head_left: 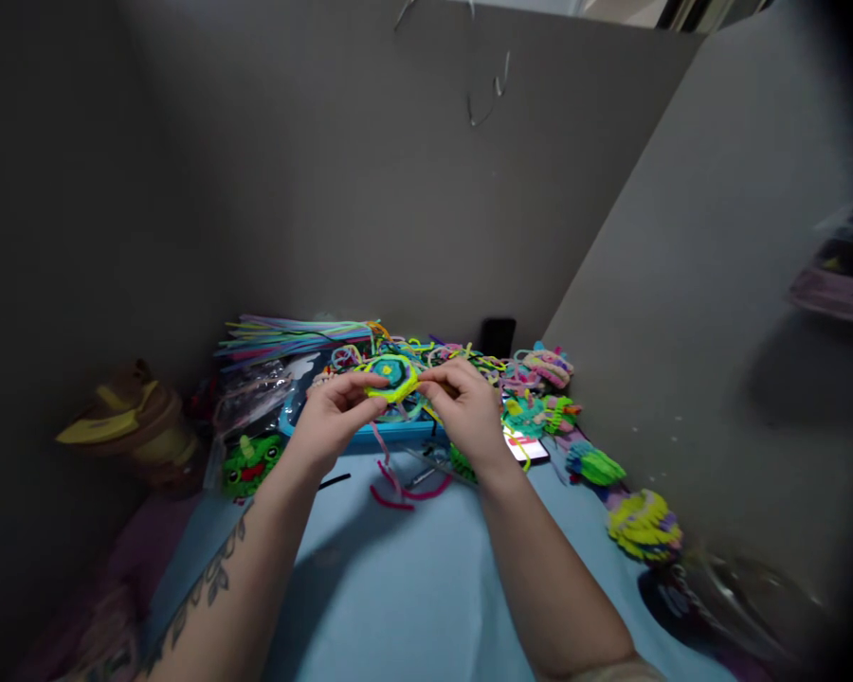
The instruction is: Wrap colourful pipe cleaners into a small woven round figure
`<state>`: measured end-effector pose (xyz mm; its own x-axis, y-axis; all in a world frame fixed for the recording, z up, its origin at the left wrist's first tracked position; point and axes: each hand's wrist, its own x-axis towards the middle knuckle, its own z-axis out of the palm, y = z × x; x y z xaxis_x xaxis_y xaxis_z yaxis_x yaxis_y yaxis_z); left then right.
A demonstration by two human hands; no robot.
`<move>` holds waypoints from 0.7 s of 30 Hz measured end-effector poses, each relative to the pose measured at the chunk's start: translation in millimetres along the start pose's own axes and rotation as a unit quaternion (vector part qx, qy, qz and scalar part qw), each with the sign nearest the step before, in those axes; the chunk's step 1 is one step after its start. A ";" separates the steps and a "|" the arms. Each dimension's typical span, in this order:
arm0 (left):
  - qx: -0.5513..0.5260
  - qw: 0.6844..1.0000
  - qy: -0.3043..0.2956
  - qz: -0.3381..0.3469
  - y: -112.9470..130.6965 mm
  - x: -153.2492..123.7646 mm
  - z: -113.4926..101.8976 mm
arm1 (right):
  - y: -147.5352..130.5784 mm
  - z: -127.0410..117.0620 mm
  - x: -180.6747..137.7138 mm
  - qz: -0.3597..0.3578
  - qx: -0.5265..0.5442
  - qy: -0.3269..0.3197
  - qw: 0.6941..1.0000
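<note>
Between my hands, above the table, is a round coil of pipe cleaners (388,372), neon yellow around a teal and dark middle. My left hand (337,409) pinches its left edge between thumb and fingers. My right hand (463,407) is closed at its right edge, thumb against fingers, seemingly on a yellow pipe cleaner end. Below hang pink pipe cleaner pieces (410,493), some lying on the blue cloth. Behind the coil, a blue tray (390,434) holds a tangle of coloured pipe cleaners, partly hidden by my hands.
A bundle of straight pipe cleaners (299,336) lies at back left. A green fuzzy figure (250,464) sits left, near a brown pot-like object (138,426). At right are a lit phone (527,445), green-blue (593,464) and yellow (644,524) fuzzy pieces. Grey walls (398,189) enclose the table.
</note>
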<state>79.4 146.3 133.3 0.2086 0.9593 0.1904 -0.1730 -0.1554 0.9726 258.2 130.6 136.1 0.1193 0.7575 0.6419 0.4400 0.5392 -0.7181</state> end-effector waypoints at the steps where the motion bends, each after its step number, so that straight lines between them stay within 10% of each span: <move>1: -0.001 1.000 -0.007 -0.002 -0.3 0.3 -1.2 | 0.4 0.4 0.1 0.006 0.003 -0.003 1.000; 7: 0.010 0.999 -0.032 0.009 -4.1 4.1 -6.8 | 4.6 3.9 0.0 0.057 0.030 -0.057 0.996; 12: 0.065 0.990 0.103 0.066 -10.1 5.3 1.3 | 6.8 8.3 -0.1 0.073 0.010 0.012 0.997; 21: -0.033 0.995 0.094 -0.018 -8.1 -4.1 22.4 | 4.4 19.0 -5.0 0.082 0.014 -0.005 0.996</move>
<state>101.6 138.3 127.6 0.0337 0.9919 0.1221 -0.2338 -0.1109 0.9659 242.6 136.1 124.7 0.1792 0.8399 0.5122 0.3908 0.4170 -0.8206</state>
